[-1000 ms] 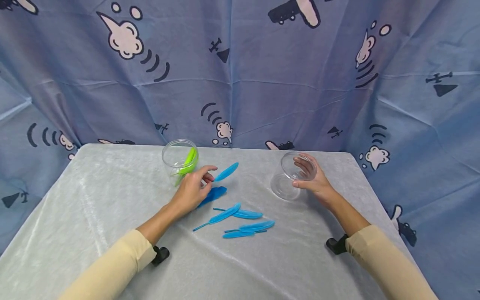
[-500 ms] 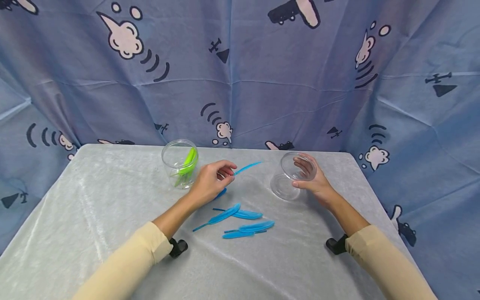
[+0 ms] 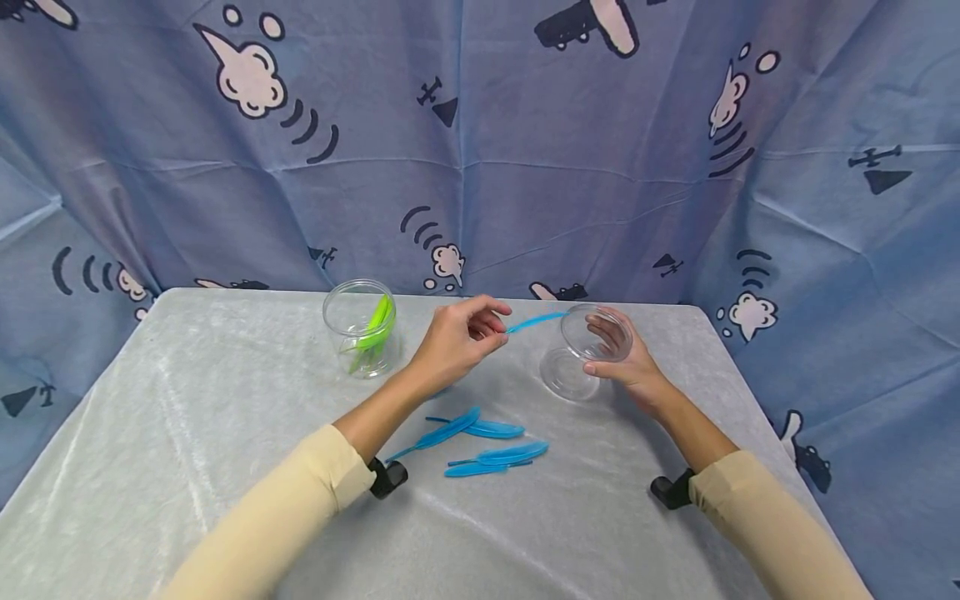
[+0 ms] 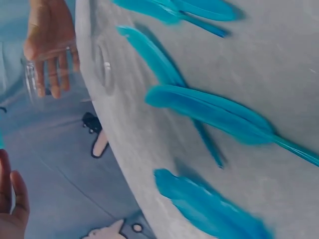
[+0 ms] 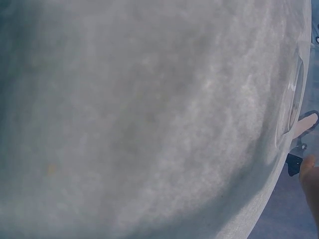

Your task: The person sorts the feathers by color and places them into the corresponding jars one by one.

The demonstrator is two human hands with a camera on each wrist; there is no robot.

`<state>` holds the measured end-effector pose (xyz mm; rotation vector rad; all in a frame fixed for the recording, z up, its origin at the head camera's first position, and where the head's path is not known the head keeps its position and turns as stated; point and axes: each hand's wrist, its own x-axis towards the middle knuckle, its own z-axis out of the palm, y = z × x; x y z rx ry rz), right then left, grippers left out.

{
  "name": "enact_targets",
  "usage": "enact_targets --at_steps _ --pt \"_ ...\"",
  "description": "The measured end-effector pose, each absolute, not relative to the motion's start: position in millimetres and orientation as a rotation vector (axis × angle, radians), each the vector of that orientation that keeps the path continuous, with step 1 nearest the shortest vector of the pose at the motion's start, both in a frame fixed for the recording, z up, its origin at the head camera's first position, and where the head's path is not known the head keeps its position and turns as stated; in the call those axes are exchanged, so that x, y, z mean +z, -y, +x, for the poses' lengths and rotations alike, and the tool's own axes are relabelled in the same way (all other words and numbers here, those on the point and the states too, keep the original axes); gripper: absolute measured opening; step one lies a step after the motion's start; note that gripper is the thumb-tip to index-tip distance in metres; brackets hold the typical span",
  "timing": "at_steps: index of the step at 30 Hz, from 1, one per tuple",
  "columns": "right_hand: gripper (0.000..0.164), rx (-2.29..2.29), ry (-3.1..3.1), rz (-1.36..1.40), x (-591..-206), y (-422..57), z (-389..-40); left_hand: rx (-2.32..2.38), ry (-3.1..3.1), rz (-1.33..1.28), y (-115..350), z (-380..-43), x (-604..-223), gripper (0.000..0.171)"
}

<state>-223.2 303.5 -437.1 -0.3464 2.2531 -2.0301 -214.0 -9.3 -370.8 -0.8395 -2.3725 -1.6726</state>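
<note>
My left hand pinches a blue feather by its quill end. The feather's far tip reaches the rim of a clear plastic jar; whether it touches cannot be told. My right hand holds that jar near its mouth, thumb in front and fingers behind. Several blue feathers lie on the table below my left hand. Close up in the left wrist view is another blue feather, hidden from the head view by my left hand. The right wrist view shows mostly blurred tablecloth and part of a hand.
A second clear jar stands at the back left with green feathers inside. A pale grey cloth covers the table. Behind its back edge hangs a patterned blue curtain.
My left hand has moved right and slightly back from beside the green-feather jar, bringing the blue feather to the other jar's rim. The right hand and its jar have stayed in place.
</note>
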Motion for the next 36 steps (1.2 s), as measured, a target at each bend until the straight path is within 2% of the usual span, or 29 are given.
enact_targets --at_steps 19,28,36 --pt "0.088 -2.023 -2.260 -0.319 -434.9 -302.1 -223.3 -1.511 2.480 -0.832 -43.1 -226.4 -345.0 0.018" --pt "0.090 -2.070 -2.218 -0.376 -437.0 -302.3 -224.8 -1.560 2.490 -0.822 -62.0 -229.1 -346.9 0.017" --pt "0.085 -1.983 -2.294 -0.336 -436.3 -303.5 -224.0 -1.608 2.508 -0.793 -77.3 -228.1 -355.3 0.016"
